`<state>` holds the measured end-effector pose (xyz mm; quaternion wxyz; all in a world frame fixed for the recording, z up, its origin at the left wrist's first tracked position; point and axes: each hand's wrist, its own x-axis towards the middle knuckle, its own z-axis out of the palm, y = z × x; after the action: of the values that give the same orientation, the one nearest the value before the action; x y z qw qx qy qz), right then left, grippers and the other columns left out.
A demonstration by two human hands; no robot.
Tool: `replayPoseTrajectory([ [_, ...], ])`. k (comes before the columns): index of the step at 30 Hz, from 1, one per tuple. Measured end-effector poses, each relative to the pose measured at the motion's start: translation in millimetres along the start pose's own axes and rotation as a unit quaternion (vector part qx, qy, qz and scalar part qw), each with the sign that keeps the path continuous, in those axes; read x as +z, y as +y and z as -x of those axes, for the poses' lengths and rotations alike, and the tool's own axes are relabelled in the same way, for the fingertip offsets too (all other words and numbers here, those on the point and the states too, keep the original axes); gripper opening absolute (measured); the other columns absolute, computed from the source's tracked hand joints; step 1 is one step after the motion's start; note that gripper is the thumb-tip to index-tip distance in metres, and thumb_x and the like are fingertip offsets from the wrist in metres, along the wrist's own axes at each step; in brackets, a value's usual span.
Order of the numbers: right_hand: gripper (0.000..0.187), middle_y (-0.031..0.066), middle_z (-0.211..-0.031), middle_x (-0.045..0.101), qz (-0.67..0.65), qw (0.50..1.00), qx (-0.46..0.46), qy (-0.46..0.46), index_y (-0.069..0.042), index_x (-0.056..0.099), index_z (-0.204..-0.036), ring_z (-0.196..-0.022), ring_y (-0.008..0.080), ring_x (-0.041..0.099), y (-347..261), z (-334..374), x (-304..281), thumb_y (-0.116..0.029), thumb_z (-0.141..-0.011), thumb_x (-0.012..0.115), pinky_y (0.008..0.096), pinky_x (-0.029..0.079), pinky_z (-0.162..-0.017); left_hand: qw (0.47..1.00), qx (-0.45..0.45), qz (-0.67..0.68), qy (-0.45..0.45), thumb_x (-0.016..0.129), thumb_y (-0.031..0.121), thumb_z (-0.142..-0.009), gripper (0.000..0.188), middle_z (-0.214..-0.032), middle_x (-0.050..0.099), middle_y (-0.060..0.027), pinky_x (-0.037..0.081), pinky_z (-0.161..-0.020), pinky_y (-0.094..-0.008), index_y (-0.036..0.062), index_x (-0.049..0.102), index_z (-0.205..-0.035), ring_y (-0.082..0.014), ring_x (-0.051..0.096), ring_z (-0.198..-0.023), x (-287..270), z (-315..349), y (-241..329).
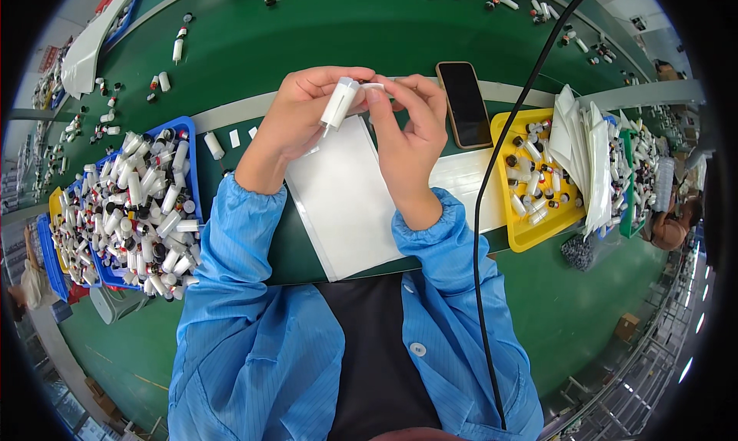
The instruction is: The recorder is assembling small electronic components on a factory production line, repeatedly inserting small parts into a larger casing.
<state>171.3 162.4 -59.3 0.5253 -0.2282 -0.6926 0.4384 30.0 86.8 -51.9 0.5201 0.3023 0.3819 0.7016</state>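
Observation:
My left hand (290, 118) is closed round a small white cylinder (339, 103) in a transparent casing, tilted, with a thin pin at its lower end. Close beside it, my right hand (411, 134) pinches a small white strip (374, 86) between thumb and forefinger. The strip reaches toward the cylinder's upper end; whether they touch, I cannot tell. Below both hands lies a stack of white sheets (346, 210). Near my left wrist, another white cylinder (214, 145) rests on the green table beside a small white label (234, 138).
At left, a blue tray (195, 164) is heaped with white cylinders with black ends. At right stands a yellow tray (523, 240) with several similar parts, next to white bags (596, 164). A phone (464, 103) lies beyond my right hand. A black cable (492, 160) hangs across the view.

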Motion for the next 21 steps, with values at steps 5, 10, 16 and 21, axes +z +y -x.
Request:
replayPoseTrajectory([
  [5,0.045,0.0023,-0.113,0.056,-0.325,0.904,0.272,-0.049,-0.004,0.053,-0.133,-0.095,0.0128,0.059,8,-7,-3,-0.008,-0.092,0.07,0.0273,0.048,-0.082,0.999,-0.03,0.015,0.01,0.065,0.004,-0.094,0.03,-0.12,0.068,-0.0154,0.056,-0.097,-0.0352,0.0018,0.066,-0.124,-0.0219,0.069,-0.104,1,-2,-8],
  [10,0.043,0.0022,-0.115,0.056,-0.481,0.77,0.41,-0.085,-0.007,0.05,-0.131,-0.104,0.0135,0.056,3,-15,-10,-0.008,-0.092,0.069,0.0317,0.044,-0.09,0.999,-0.008,-0.006,-0.035,0.062,0.003,-0.095,0.031,-0.121,0.068,-0.0163,0.055,-0.096,-0.0353,0.0023,0.065,-0.127,-0.0222,0.067,-0.108,8,-2,-3],
  [16,0.038,0.0033,-0.109,0.057,-0.31,0.921,0.236,-0.004,-0.01,0.058,-0.119,-0.102,0.0205,0.055,11,-11,-11,-0.009,-0.085,0.074,0.0339,0.043,-0.087,0.993,0.005,0.115,0.029,0.063,0.002,-0.094,0.032,-0.12,0.067,-0.0153,0.056,-0.096,-0.0325,0.0012,0.064,-0.126,-0.024,0.066,-0.111,16,-6,-9],
  [21,0.028,0.0032,-0.106,0.06,0.198,0.959,-0.202,-0.025,-0.012,0.066,-0.094,-0.098,0.0249,0.055,13,-9,-8,-0.013,-0.071,0.082,0.0387,0.04,-0.085,0.978,-0.032,0.171,0.118,0.061,0.006,-0.097,0.025,-0.125,0.062,-0.0172,0.059,-0.093,-0.0336,0.0008,0.059,-0.122,-0.0284,0.063,-0.115,19,-11,-9],
])
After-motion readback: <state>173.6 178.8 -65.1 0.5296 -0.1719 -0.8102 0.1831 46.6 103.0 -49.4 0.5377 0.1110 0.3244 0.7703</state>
